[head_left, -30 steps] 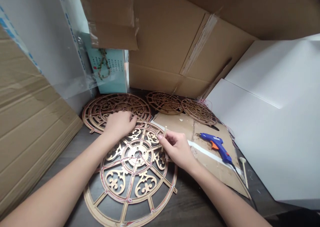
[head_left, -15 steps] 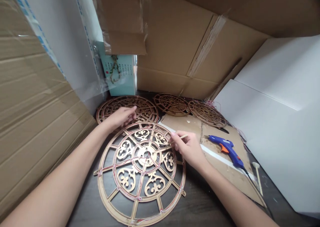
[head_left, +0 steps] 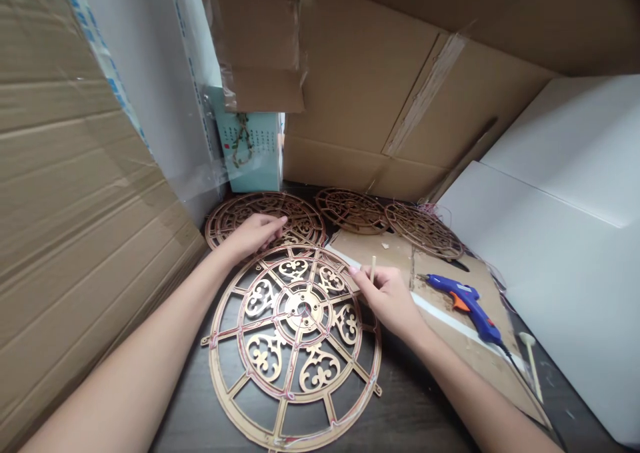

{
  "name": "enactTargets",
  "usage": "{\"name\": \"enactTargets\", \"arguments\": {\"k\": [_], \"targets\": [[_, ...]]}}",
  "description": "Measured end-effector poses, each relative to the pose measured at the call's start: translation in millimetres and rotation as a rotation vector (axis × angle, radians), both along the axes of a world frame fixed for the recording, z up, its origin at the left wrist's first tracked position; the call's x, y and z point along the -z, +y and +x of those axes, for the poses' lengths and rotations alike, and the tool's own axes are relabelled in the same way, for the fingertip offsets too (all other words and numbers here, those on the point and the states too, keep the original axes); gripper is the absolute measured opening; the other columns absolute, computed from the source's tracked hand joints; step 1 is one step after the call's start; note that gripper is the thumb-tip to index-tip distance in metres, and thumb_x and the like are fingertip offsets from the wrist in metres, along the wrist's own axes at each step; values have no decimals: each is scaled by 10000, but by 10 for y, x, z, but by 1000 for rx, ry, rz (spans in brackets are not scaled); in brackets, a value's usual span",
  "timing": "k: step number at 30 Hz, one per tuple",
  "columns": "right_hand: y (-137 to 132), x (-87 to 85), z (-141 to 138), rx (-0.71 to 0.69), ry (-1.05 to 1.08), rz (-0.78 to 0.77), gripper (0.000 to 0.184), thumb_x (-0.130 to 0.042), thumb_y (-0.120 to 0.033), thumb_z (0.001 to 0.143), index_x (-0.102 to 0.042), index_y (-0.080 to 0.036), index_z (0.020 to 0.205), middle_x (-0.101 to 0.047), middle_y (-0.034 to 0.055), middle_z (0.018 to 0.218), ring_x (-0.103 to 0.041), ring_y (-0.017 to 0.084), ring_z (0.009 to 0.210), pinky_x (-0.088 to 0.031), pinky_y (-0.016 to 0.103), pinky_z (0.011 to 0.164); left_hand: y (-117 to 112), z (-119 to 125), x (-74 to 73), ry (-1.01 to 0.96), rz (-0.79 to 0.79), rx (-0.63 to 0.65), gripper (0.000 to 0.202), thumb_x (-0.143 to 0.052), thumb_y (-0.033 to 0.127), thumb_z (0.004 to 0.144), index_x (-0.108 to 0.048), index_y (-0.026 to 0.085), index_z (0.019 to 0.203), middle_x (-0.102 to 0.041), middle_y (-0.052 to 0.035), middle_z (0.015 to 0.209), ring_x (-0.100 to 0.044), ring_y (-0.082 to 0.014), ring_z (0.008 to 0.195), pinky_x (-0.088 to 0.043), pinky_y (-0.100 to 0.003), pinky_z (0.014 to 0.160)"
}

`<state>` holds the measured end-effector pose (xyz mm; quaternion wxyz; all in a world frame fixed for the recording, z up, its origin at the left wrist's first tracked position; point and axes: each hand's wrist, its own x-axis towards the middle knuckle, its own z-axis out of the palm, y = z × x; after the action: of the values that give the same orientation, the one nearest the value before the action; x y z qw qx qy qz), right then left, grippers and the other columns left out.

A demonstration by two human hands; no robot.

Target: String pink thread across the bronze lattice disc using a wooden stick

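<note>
A round openwork wooden panel [head_left: 295, 314] with scroll cut-outs lies on the dark table, red and white wires running along its rings and spokes. My right hand [head_left: 390, 296] is at the panel's upper right rim, closed around a thin wooden stick [head_left: 373, 270] that points upward. Beyond the far left rim is my left hand [head_left: 257, 234], its fingers curled and thumb stretched to the right. Whatever its fingertips may pinch is hidden. Behind that hand lies another, darker openwork panel [head_left: 220, 223].
Two more round panels [head_left: 350, 210] lie at the back. A blue glue gun [head_left: 463, 296] rests on a cardboard sheet [head_left: 450, 360] at right, with a pale stick [head_left: 534, 370] beyond it. A cardboard wall [head_left: 360, 73], a light blue box [head_left: 255, 153] and white panels [head_left: 550, 240] surround the table.
The stick in my right hand has turned from nearly level to upright. My left hand keeps its place by the panel. The whole view has shifted slightly.
</note>
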<state>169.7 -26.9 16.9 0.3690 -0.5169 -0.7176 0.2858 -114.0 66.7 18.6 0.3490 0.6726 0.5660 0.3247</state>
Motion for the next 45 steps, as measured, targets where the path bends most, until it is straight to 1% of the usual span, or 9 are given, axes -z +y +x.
{"name": "enactTargets", "arguments": {"k": [6,12,16,22,25,27,30,33,45], "targets": [[49,38,29,-9,-138,-58,511,-525,-530,928,-385,-196,568,-299,-41,571,-293,108,558,-218,264,524,-39,61,-44,219,131,22,536,-421,669,873,-533,204,631,-493,19,534,-456,-128,524,-313,-270,536],[139,10,128,102,-280,17,505,-500,-506,932,-373,-196,554,-276,-41,554,-292,113,549,-177,281,529,-206,269,-78,518,291,26,534,-611,745,714,-512,226,638,-600,-23,634,-514,-194,616,-233,-304,572],[180,4,158,128,-328,36,515,-495,-494,937,-355,-194,543,-288,-43,534,-303,113,542,-182,283,529,-239,315,-68,623,320,32,548,-561,770,747,-487,234,656,-642,-40,698,-560,-218,652,-235,-302,570],[193,3,156,150,-351,48,516,-485,-465,952,-371,-189,530,-324,-41,506,-337,110,519,-198,283,524,-170,294,-70,698,301,41,533,-471,744,833,-518,237,677,-677,-51,711,-594,-231,654,-259,-301,557],[219,22,168,168,-375,51,541,-454,-470,969,-331,-202,515,-312,-37,481,-333,117,492,-192,297,520,-155,297,-97,725,289,44,550,-415,725,871,-543,228,675,-690,-78,735,-607,-242,663,-266,-310,556],[242,38,190,190,-389,71,512,-413,-460,988,-335,-213,546,-372,-22,504,-362,133,508,-212,302,537,-171,303,-130,738,276,47,560,-391,704,890,-570,223,666,-696,-87,735,-618,-247,671,-272,-314,557],[277,49,240,218,-399,127,422,-352,-425,1013,-401,-216,649,-537,34,658,-475,176,630,-285,303,617,-214,321,-181,743,251,53,585,-333,655,928,-646,233,671,-710,-77,724,-644,-248,696,-293,-314,566],[299,47,282,219,-406,147,393,-314,-412,1029,-441,-213,715,-600,69,759,-537,206,724,-322,312,682,-247,353,-196,745,234,36,618,-290,639,941,-698,248,692,-718,-72,713,-659,-248,702,-304,-311,568],[274,103,236,159,-479,146,382,-319,-389,1040,-392,-227,702,-549,50,741,-531,212,734,-337,320,702,-266,395,-132,767,241,33,598,-317,578,939,-742,220,718,-737,-114,742,-680,-263,714,-402,-318,619]]}}
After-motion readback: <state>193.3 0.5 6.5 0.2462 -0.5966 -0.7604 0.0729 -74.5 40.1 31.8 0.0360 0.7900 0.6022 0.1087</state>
